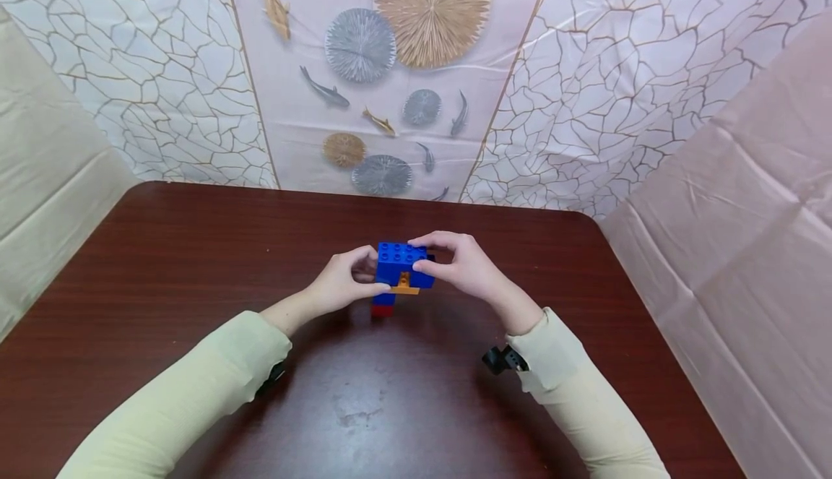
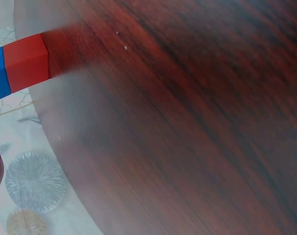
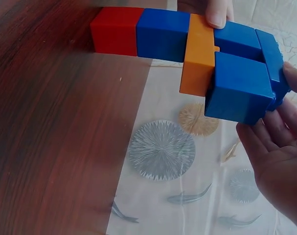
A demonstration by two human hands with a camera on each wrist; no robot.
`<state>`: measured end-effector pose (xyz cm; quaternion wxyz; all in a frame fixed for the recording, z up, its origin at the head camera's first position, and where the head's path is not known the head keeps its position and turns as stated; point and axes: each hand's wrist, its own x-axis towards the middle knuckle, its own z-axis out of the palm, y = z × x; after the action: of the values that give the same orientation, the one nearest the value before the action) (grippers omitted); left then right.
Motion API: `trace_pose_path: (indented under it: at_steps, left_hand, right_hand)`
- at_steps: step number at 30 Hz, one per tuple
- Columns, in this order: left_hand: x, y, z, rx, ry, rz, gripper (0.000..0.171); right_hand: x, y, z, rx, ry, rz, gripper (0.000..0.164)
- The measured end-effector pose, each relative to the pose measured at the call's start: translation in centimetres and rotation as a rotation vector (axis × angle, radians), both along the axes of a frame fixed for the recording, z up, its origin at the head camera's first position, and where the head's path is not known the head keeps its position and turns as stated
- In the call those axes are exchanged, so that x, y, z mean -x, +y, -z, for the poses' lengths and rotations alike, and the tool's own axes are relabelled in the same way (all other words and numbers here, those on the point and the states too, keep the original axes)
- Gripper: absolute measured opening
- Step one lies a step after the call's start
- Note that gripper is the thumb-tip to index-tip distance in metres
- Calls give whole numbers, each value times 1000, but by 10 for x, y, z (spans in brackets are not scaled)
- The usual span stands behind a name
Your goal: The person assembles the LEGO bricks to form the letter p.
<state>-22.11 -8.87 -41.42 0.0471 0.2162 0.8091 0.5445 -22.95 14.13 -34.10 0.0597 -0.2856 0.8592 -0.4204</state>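
Observation:
A tower of large studded toy bricks stands near the table's middle. From the bottom it runs red brick (image 3: 116, 32), blue brick (image 3: 162, 34), wider orange brick (image 3: 198, 58), then two blue blocks side by side with a gap between them. A studded blue brick (image 1: 398, 253) spans the top. My left hand (image 1: 341, 277) grips the tower's left side, its thumb tip against the orange brick. On the right, my right hand (image 1: 464, 266) pinches the top blue brick between thumb and fingers. In the left wrist view only the red brick (image 2: 27, 63) and a bit of blue show.
The dark wooden table (image 1: 364, 399) extends around the tower, its far edge meeting a patterned cloth (image 1: 383, 103). Pale cloth panels (image 1: 728, 197) flank both sides. A small black device (image 1: 503, 360) sits by the right cuff.

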Motion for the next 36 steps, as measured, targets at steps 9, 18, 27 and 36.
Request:
trace_pose_path:
  at_steps: [9, 18, 27, 36]
  left_hand:
    - [-5, 4, -6, 1, 16, 14, 30]
    - [-16, 8, -28, 6, 1, 30, 27]
    - [0, 6, -1, -7, -11, 23, 31]
    - [2, -1, 1, 19, -33, 77, 36]
  right_hand:
    - [-2, -17, -5, -95, 164, -56, 33]
    - [-2, -21, -10, -174, 224, -64, 30]
    - [-3, -21, -9, -169, 229, -55, 32]
    - [-1, -24, -10, -197, 201, -57, 35]
